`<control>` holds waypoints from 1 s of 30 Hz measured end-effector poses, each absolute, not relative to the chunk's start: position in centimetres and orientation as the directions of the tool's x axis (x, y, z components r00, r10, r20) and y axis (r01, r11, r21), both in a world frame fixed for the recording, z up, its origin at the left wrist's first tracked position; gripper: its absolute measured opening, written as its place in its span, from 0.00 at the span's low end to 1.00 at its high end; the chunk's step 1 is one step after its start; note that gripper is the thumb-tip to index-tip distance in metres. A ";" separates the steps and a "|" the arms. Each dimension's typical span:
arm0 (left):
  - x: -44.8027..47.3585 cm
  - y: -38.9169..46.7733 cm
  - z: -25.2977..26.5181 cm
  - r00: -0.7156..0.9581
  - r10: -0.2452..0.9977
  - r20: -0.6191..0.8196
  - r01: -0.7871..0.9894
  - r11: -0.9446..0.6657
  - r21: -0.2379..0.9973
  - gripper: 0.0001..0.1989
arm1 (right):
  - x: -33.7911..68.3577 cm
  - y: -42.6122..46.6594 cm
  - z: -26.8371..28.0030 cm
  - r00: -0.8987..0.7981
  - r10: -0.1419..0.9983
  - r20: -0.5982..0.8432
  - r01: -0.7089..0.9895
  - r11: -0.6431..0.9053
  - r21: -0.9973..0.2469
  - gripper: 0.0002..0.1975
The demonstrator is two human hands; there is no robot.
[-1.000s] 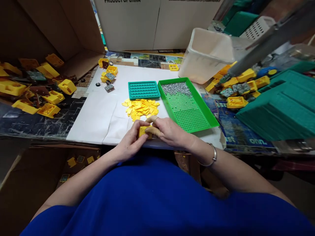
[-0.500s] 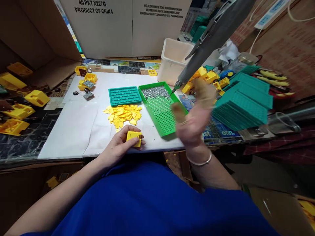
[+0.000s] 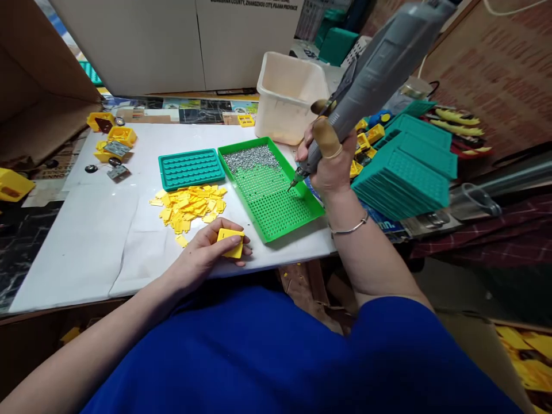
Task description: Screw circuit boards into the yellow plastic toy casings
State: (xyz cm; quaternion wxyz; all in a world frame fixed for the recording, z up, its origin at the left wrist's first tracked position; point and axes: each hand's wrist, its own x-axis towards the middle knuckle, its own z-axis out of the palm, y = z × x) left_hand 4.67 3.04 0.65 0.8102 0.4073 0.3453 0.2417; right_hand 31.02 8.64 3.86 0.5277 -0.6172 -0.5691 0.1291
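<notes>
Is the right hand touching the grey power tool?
Touching. The head view shows the right hand wrapped around the lower part of the grey power tool.

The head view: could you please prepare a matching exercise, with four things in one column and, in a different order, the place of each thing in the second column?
Things
1. gray driver
2. yellow block
3. silvery small parts
4. flat yellow pieces

Places
A. heaped at the far end of the green tray
B. gripped in the left hand
C. heaped on the white surface, by the near edge of the teal panel
D. gripped in the right hand

Right pairs: 1-D, 2-B, 3-A, 4-C
</notes>
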 end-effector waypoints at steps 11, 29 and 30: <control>4.6 3.0 1.1 0.633 0.670 -0.389 -0.067 0.547 0.834 0.14 | 32.0 9.3 1.9 0.358 0.837 0.413 0.603 0.130 -0.787 0.30; 4.5 3.1 0.1 0.644 0.683 -0.344 -0.114 0.531 0.840 0.15 | 31.6 9.2 1.5 0.452 0.751 0.481 0.609 0.134 -0.782 0.22; 4.5 3.1 0.1 0.644 0.683 -0.344 -0.114 0.530 0.840 0.15 | 31.6 9.1 1.5 0.446 0.751 0.487 0.613 0.140 -0.778 0.22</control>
